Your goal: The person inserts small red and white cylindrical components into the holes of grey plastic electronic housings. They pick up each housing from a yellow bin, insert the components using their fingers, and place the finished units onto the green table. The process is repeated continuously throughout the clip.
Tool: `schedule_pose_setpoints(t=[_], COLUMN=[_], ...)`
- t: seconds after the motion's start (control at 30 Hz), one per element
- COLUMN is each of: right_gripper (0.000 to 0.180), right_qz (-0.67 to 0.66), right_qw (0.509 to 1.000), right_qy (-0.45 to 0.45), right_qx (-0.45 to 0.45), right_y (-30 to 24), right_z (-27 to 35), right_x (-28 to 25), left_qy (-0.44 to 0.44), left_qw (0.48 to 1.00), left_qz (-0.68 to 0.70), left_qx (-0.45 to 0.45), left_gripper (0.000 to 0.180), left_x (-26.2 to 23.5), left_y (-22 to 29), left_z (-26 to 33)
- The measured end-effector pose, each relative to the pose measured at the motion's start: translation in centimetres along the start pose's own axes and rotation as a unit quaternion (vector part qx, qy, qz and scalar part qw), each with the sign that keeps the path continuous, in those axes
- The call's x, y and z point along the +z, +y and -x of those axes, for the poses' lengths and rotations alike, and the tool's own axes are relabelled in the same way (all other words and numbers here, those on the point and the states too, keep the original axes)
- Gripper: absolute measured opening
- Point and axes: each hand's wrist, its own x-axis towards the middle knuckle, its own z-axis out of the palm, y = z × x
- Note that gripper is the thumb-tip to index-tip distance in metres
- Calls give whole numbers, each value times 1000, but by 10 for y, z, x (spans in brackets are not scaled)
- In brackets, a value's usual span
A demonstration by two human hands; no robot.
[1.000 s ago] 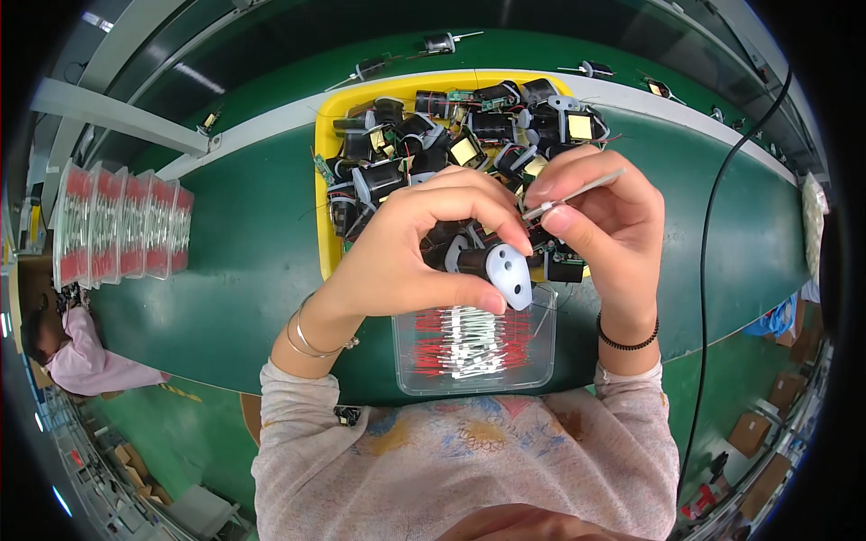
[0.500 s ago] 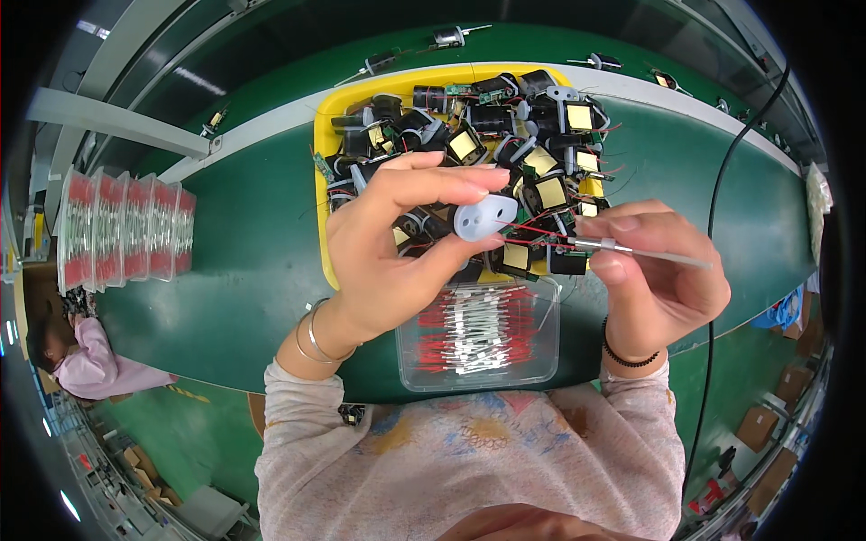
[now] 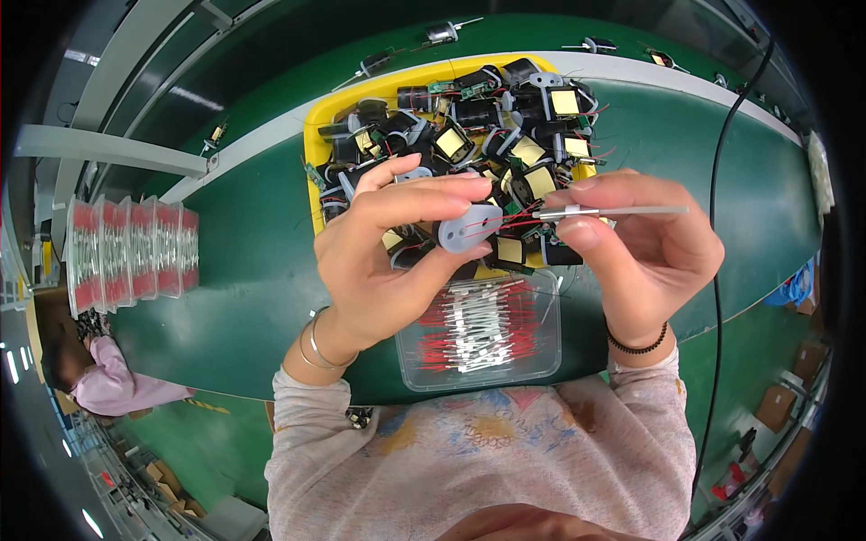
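Observation:
My left hand (image 3: pixel 383 248) pinches a small grey round-ended part (image 3: pixel 467 226) with thin red wires trailing off it to the right. My right hand (image 3: pixel 645 252) holds a thin white sleeve (image 3: pixel 613 212) level, its left end meeting those red wires. Both hands hover above a yellow tray (image 3: pixel 314 135) heaped with black and yellow wound coil parts. Just below the hands lies a clear plastic box (image 3: pixel 480 332) filled with red wires and white sleeves.
Everything rests on a green conveyor belt (image 3: pixel 244 261). A row of clear boxes with red contents (image 3: pixel 126 252) stands at the left. A black cable (image 3: pixel 722 270) runs down the right side. Another person in pink (image 3: pixel 99 383) sits at the lower left.
My hands have drawn apart and risen toward the tray. The left hand turned the grey part, and the right hand now holds the white sleeve level against the red wires.

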Motion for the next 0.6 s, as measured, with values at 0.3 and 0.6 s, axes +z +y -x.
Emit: schedule_pose_setpoints(t=[0.3, 0.6], right_gripper=[21, 24], right_qz=[48, 52], right_qw=[997, 995], right_qy=[-21, -7], right_qx=[-64, -80], right_y=[-3, -5], right_z=[0, -1], right_x=[-3, -2], left_qy=[17, 20], left_qw=[1000, 1000], left_qz=[6, 0], left_qx=[1, 2], left_gripper=[39, 38], left_x=[2, 3], left_y=[-2, 2], left_z=[0, 1])
